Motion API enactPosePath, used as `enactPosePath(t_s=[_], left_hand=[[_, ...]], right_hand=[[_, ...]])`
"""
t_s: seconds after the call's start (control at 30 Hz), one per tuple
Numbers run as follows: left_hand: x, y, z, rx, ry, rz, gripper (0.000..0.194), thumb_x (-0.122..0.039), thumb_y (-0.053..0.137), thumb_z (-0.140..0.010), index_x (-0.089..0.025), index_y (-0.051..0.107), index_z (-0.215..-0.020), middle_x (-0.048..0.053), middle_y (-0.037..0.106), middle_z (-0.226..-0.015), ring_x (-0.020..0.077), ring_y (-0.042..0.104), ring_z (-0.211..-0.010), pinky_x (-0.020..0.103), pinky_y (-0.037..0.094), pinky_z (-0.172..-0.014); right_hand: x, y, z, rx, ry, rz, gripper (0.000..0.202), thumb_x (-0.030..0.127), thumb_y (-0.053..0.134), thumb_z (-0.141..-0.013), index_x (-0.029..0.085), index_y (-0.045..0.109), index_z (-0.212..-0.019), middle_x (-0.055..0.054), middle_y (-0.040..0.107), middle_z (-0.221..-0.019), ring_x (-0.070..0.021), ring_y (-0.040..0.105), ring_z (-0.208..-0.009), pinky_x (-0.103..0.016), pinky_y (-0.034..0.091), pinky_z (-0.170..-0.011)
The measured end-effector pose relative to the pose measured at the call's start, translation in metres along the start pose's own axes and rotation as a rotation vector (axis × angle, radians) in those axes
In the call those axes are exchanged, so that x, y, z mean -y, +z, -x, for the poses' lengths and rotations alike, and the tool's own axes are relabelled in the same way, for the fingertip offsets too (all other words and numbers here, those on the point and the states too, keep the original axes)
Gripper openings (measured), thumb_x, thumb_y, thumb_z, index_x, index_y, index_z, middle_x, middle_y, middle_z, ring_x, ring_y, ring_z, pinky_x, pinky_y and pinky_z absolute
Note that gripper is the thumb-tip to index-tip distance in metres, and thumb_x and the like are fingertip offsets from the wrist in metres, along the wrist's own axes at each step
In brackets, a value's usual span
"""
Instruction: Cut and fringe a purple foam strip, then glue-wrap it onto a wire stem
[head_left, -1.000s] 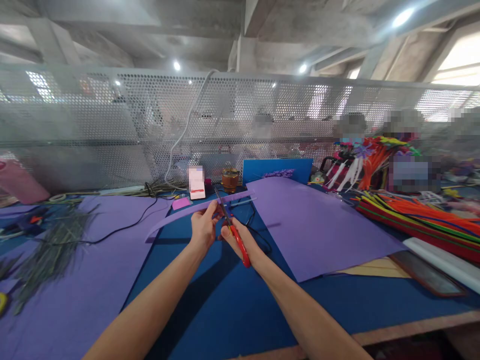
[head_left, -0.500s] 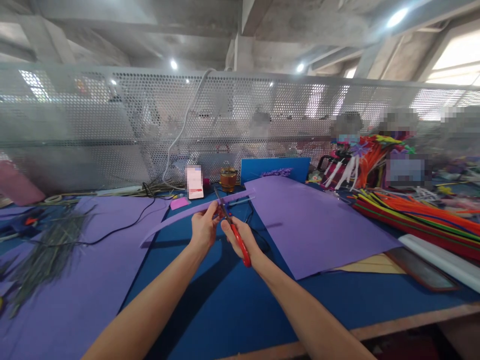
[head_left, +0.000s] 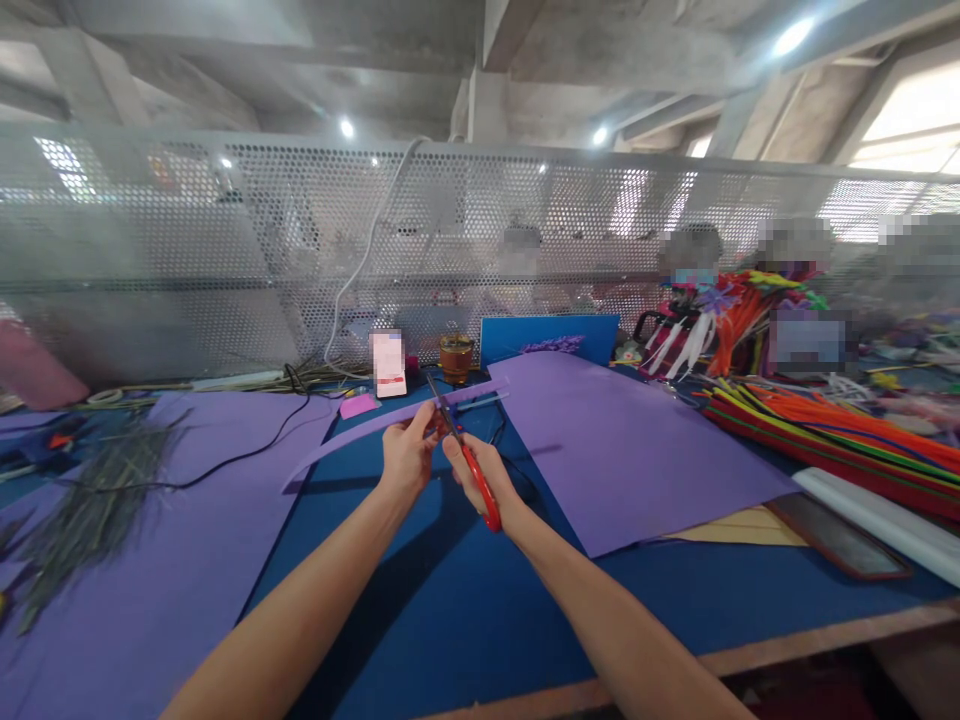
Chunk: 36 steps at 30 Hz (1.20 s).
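Note:
My left hand (head_left: 409,455) pinches a long, narrow purple strip (head_left: 349,435) whose free end curves down to the left. My right hand (head_left: 480,475) is closed around the red handles of a pair of scissors (head_left: 484,490). The scissor blades cross the strip just right of my left fingertips, and the strip's other end sticks out beyond them. Both hands are held above the blue tabletop (head_left: 435,620). A large purple sheet (head_left: 622,450) lies right of my hands, and another purple sheet (head_left: 172,560) lies at left.
Thin grey-green stems (head_left: 97,530) lie on the left sheet, crossed by a black cable (head_left: 225,460). A phone (head_left: 388,365) and an amber jar (head_left: 455,358) stand at the back before a perforated metal screen (head_left: 450,220). Colourful pipe cleaners (head_left: 840,440) lie at right.
Almost nothing differs: both hands, the strip and the scissors keep nearly the same place, and the whole view has shifted very slightly.

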<state>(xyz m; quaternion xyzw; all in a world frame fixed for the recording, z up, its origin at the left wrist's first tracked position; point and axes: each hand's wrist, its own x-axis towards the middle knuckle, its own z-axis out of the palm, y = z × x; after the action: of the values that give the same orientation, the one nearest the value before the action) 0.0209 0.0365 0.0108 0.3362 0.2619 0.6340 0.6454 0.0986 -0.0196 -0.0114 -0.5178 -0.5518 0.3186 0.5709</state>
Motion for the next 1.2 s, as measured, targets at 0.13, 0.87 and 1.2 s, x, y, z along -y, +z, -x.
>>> enactPosePath(t_s=[0.13, 0.87, 1.2], left_hand=[[-0.0007, 0.0013, 0.0008, 0.007, 0.006, -0.002, 0.026, -0.028, 0.078, -0.043, -0.01, 0.062, -0.053, 0.002, 0.059, -0.052, 0.0098, 0.053, -0.05, 0.024, 0.043, -0.051], [-0.0026, 0.0022, 0.0032, 0.004, 0.0, -0.009, 0.025, -0.027, 0.077, -0.043, -0.009, 0.062, -0.054, 0.002, 0.059, -0.052, 0.0093, 0.053, -0.049, 0.023, 0.042, -0.05], [-0.0038, 0.0029, 0.0036, -0.007, -0.002, -0.009, 0.026, -0.027, 0.077, -0.042, -0.01, 0.062, -0.053, 0.001, 0.059, -0.052, 0.0097, 0.053, -0.05, 0.024, 0.042, -0.051]], right_hand=[[-0.0021, 0.0003, -0.0007, -0.006, 0.003, 0.006, 0.042, 0.058, 0.043, -0.074, 0.017, 0.046, -0.064, 0.005, 0.038, -0.046, -0.0078, 0.033, -0.041, -0.022, 0.025, -0.039], [-0.0058, 0.0028, -0.0006, -0.021, 0.0, -0.043, 0.042, 0.058, 0.044, -0.075, 0.017, 0.046, -0.063, 0.005, 0.036, -0.047, -0.0076, 0.034, -0.04, -0.021, 0.025, -0.036], [-0.0058, 0.0037, 0.0012, -0.013, 0.048, -0.084, 0.044, 0.059, 0.044, -0.075, 0.016, 0.05, -0.069, 0.008, 0.034, -0.041, -0.0051, 0.028, -0.033, -0.019, 0.022, -0.031]])
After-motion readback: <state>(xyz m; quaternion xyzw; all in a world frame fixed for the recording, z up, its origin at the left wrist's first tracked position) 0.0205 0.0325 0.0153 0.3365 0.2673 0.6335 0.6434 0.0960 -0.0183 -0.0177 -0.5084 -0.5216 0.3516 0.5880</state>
